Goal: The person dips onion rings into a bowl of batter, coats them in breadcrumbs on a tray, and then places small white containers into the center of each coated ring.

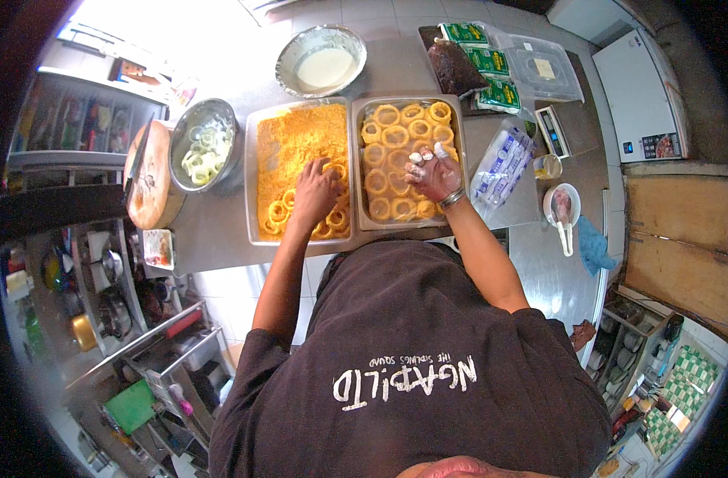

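Over a clear plastic tub of orange breadcrumbs (298, 128), my left hand (316, 194) reaches down with curled fingers at a breaded onion ring (335, 170); whether it grips the ring is hidden. More coated rings (278, 211) lie in the crumbs near the front. My right hand (437, 173), batter on its fingertips, is palm up with bent fingers above a second tray (357, 179), where breaded rings lie in rows under what looks like clear film. It holds nothing that I can see. A steel bowl of raw onion rings (205, 145) is left of the tub.
Behind the tub stands a metal bowl of pale batter (323, 64). At left, a knife lies on a round wooden chopping board (155, 179). Green packets (489, 61), a lidded plastic container (546, 69), a plastic-wrapped pack (502, 160), a digital scale (552, 132) and a white bowl (562, 200) are at right.
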{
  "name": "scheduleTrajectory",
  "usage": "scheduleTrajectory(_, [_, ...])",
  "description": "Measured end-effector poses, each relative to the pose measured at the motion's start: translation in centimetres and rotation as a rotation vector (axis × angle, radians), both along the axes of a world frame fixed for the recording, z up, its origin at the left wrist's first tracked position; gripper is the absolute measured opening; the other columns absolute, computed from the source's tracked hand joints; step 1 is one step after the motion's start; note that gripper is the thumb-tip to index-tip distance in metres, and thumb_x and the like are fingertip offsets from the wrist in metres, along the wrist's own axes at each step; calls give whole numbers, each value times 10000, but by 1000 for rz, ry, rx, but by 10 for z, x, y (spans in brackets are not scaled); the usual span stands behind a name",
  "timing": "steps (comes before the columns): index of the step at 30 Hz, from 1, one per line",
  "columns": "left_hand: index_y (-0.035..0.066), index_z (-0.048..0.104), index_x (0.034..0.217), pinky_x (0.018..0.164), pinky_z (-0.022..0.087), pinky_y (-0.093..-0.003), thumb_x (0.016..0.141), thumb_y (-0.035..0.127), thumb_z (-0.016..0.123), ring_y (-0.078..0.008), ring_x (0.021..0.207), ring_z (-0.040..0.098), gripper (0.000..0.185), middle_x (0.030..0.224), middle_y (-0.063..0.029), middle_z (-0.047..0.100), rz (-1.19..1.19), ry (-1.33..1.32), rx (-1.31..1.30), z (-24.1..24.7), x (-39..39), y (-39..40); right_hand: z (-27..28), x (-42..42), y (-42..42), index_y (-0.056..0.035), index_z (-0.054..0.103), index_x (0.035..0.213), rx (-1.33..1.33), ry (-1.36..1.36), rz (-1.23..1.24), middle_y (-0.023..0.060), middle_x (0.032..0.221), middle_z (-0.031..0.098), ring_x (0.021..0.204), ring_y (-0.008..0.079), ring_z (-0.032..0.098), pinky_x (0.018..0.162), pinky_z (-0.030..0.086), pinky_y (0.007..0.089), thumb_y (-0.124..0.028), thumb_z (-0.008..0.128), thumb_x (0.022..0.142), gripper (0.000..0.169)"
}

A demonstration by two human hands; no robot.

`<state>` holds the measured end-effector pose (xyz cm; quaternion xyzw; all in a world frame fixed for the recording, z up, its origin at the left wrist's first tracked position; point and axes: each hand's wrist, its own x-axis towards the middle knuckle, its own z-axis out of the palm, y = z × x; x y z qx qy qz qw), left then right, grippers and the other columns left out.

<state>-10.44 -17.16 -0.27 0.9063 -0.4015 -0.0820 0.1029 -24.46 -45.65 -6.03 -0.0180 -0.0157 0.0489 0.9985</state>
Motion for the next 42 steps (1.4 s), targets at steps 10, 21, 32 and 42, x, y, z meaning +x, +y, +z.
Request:
scheduleTrajectory(10, [22,671,1052,1055,448,-471,914,250,724,-396,1241,540,271,1317,-189,600,135,133,-308,0,6,4,-14,7,-3,-82,662,1003,17,14,3,206,1157,685,1056,392,656,896,542,518,-424,465,1050,398])
scheduleTrajectory(21, [1,659,1079,929,536,-435,920,158,716,-366,1200,580,231,1279,-196,596,151,395,-692,26,-21,-48,18,1,2,-116,663,959,42,-187,-74,58,953,646,847,236,541,751,459,364,-491,450,1050,441])
scheduleTrajectory(32, [68,647,1193,1105,398,-469,893,157,609,-367,1328,457,316,1410,-175,514,-449,99,-481,-30,-62,-169,47,-20,-22,-147,684,941,-6,-481,-126,10,940,674,827,158,487,708,385,288,-569,461,1025,484])
scheduleTrajectory(42, [80,658,1150,1194,287,-525,927,232,583,-420,1362,441,280,1420,-228,493,-660,-39,-363,-58,-53,-179,65,-57,-43,-144,683,934,-66,-418,-265,27,950,685,818,149,486,714,373,297,-536,492,1024,445])
